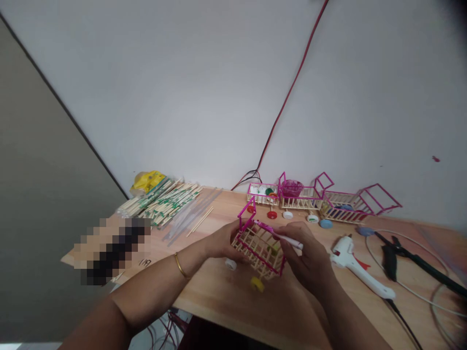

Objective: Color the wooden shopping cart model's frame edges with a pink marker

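My left hand [223,241] is closed around the left side of a small cart [259,250] built from thin wooden sticks. The cart is tilted, its rim and handle frame coloured magenta, with a yellow wheel and a white wheel showing beneath. In my right hand [304,253] is a white-handled brush [292,240], its head covered in magenta paint. The brush head lies against or just over the cart's upper rim near the handle; whether it touches I cannot tell. My left fingertips are partly hidden behind the cart.
Along the wall stand three similar carts [304,205], one holding a magenta-stained cup [292,188]. Bundled sticks [171,201], clear strips [193,214] and a yellow bag [148,181] lie left. A white glue gun [361,272] and dark-handled pliers [419,260] lie right among cables.
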The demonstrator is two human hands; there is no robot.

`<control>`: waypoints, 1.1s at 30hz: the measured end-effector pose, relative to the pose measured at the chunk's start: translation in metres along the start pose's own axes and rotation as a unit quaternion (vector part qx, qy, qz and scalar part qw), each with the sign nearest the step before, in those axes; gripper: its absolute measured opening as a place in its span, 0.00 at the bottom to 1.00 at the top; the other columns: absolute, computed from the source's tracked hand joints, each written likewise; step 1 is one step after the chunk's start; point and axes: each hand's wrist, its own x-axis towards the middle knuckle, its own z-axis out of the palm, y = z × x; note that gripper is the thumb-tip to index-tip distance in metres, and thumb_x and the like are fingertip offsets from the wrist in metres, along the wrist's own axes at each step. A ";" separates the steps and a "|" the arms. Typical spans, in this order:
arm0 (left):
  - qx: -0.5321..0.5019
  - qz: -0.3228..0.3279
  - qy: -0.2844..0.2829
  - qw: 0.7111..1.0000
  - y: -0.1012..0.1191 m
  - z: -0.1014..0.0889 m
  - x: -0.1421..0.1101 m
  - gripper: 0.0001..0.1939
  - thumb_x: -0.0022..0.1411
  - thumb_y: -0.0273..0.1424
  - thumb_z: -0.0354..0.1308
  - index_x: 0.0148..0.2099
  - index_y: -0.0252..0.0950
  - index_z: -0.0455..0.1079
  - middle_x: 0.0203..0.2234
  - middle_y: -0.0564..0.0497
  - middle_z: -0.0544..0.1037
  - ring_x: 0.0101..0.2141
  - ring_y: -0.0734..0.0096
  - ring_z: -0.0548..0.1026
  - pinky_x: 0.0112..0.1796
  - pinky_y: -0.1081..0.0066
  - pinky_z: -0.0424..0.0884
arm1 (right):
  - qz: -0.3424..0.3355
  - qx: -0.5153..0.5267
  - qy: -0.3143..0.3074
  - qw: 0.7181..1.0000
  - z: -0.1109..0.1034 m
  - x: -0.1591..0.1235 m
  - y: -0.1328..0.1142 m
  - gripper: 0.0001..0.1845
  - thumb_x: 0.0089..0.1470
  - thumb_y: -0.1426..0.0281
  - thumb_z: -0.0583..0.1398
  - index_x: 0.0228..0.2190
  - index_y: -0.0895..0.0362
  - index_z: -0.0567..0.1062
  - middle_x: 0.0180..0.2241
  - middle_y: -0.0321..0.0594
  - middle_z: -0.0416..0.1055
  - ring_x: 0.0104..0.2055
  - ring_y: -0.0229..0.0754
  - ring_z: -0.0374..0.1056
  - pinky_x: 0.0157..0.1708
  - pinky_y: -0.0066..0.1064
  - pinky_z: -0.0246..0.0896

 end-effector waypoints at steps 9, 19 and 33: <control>-0.013 -0.007 -0.007 1.000 0.002 0.000 0.000 0.44 0.40 0.34 0.77 0.59 0.36 0.65 0.51 0.40 0.75 0.51 0.53 0.74 0.50 0.58 0.70 | 0.008 -0.006 -0.005 1.000 0.001 -0.001 0.001 0.09 0.59 0.65 0.58 0.38 0.51 0.78 0.33 0.41 0.74 0.37 0.42 0.72 0.35 0.34 0.69; -0.030 -0.015 -0.012 0.999 0.005 0.000 0.000 0.42 0.39 0.35 0.77 0.57 0.35 0.68 0.50 0.41 0.76 0.49 0.54 0.74 0.50 0.59 0.70 | 0.002 -0.019 -0.006 1.000 0.000 0.000 0.001 0.09 0.60 0.65 0.58 0.39 0.51 0.78 0.34 0.41 0.75 0.38 0.42 0.72 0.35 0.33 0.69; -0.189 -0.008 0.020 0.982 0.005 -0.001 0.003 0.37 0.40 0.45 0.76 0.50 0.31 0.73 0.40 0.41 0.79 0.38 0.62 0.77 0.42 0.66 0.71 | 0.117 -0.028 0.105 0.987 -0.005 -0.007 0.007 0.13 0.61 0.58 0.56 0.37 0.54 0.73 0.29 0.38 0.74 0.32 0.41 0.72 0.33 0.32 0.67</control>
